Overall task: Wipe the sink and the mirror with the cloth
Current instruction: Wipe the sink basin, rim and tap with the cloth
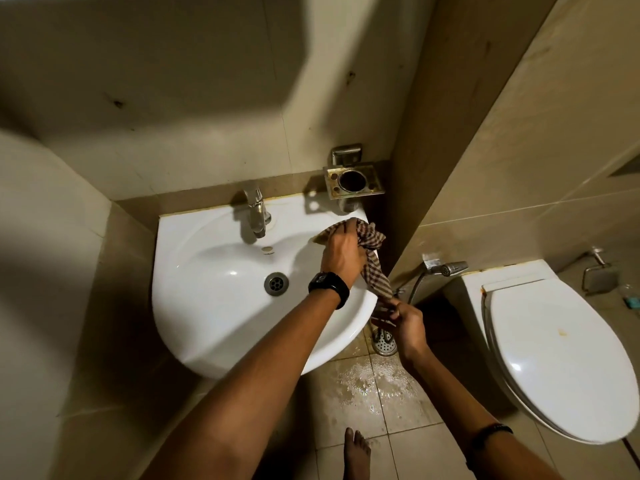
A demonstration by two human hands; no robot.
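The left grip (341, 252) is closed in a fist around the bunched upper part of a brown-and-white checked cloth (372, 237) and presses it onto the white ceramic sink (194, 230) at the 2 o'clock part of the rim. A black wristwatch (329, 285) sits on that wrist, over the basin's right side. From the fist the cloth runs down in a twisted strip over the sink's edge towards 5 o'clock, where the right grip (407, 325) pinches its lower end between curled fingers and thumb, just off the rim and above the floor. A dark band (491, 433) circles the right forearm.

In the bowl's middle lies the round metal drain (276, 284). At 12 o'clock on the rim stands the chrome lever tap (256, 213), its spout pointing into the bowl. Past the rim at 1 o'clock a tarnished square metal holder (353, 181) with a round opening hangs on the beige tiled wall.

Right of the sink at 3 o'clock a chrome hand sprayer (446, 268) rests on its wall hook, its hose dropping behind the right grip. Farther out at 4 o'clock stands a white toilet (554, 358) with its lid down. A round metal floor drain (384, 342) shows just below the right grip, and the beige floor tiles (363, 386) look wet at 6 o'clock, where a bare foot (356, 452) stands.
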